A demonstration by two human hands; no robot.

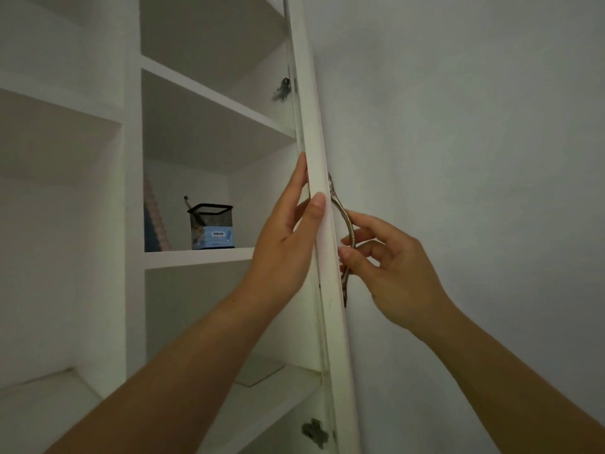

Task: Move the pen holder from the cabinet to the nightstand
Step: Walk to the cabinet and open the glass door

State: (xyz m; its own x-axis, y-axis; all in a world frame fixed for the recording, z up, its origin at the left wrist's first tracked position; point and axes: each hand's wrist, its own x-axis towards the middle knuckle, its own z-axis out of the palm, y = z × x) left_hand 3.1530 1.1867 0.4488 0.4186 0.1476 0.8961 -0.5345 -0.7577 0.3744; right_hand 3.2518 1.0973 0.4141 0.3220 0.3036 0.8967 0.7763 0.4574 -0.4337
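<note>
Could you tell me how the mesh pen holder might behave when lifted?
The pen holder looks like wire mesh, so it is probably light and rigid. Its square, flat-sided shape should resist rolling. The pen leaning inside may shift if tilted.

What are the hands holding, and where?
The left hand grips the white cabinet door by its edge; the right hand pinches its curved metal handle.

Print on the pen holder [212,229] is too small to read; at its 9 o'clock a striped thing [156,221] (book? box?) hides behind the upright [132,191].
</note>
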